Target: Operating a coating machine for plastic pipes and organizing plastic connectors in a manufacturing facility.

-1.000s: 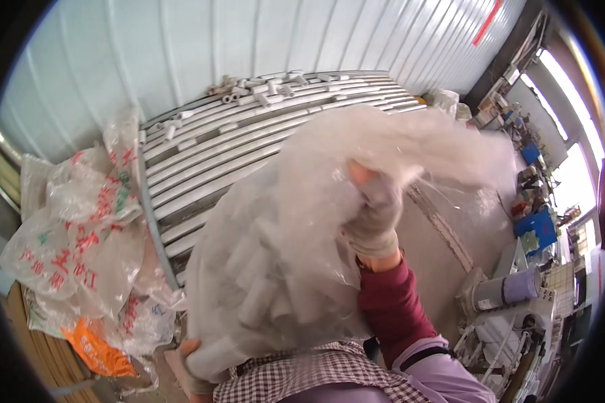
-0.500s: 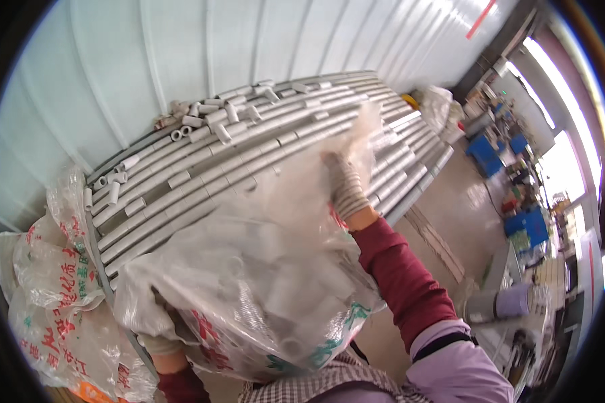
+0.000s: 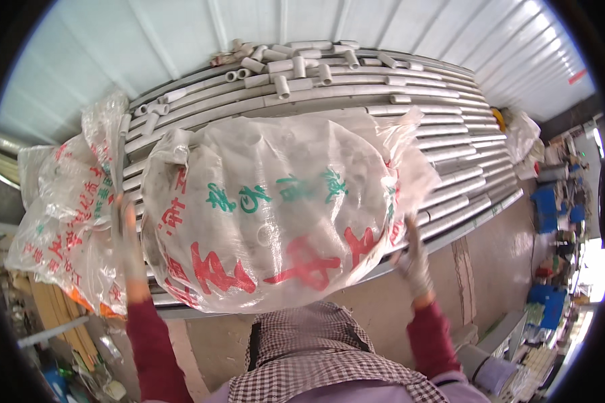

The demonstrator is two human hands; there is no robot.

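Observation:
A big, full clear plastic bag with red and green print lies on the pipes in front of me; whitish pieces show dimly through it. At its left side my left hand is blurred, seen edge-on with the fingers stretched out, between this bag and a second printed plastic bag. My right hand, in a pale striped glove, is by the bag's right end, its thumb apart from the fingers. Nothing shows in either hand. Whether the right fingertips touch the plastic, I cannot tell.
Rows of grey pipes form a wide layer beneath the bag. Loose tee fittings and short tubes lie at the far side, against a white corrugated wall. Blue bins stand at the right on the floor.
The bag has gone from being held up, its loose plastic in my hands, to lying rounded on the pipes. My right hand has let go and come down; my left hand is out from the plastic.

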